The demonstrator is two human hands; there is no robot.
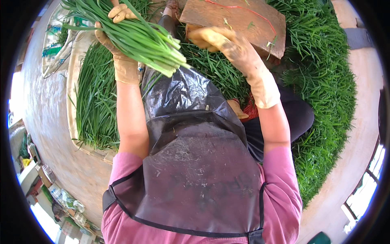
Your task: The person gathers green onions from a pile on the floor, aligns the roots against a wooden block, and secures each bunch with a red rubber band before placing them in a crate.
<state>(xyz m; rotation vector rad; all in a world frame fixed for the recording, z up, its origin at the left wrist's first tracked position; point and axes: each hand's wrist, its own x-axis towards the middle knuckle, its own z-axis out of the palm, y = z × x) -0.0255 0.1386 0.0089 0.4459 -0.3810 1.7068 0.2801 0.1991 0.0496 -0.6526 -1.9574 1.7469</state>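
Note:
My left hand (pixel 117 33), in a tan rubber glove, grips a thick bunch of green garlic chives (pixel 146 42); the pale cut ends point down to the right, over my black plastic apron (pixel 195 170). My gloved right hand (pixel 219 42), blurred, is raised to the right of the bunch, apart from it, over the near left edge of a wooden board (pixel 237 15). Nothing shows in it, though its fingers are too blurred for their exact pose. A red string (pixel 243 8) lies across the board, with bits of leaf beside it.
A pale tray (pixel 70 100) of laid-out chives stands at my left, a white printed sack (pixel 51 39) beyond it. Loose chives (pixel 219 65) lie under the board. A large heap of chives (pixel 329 100) curves along my right. Red strings (pixel 251 106) lie by my bent leg.

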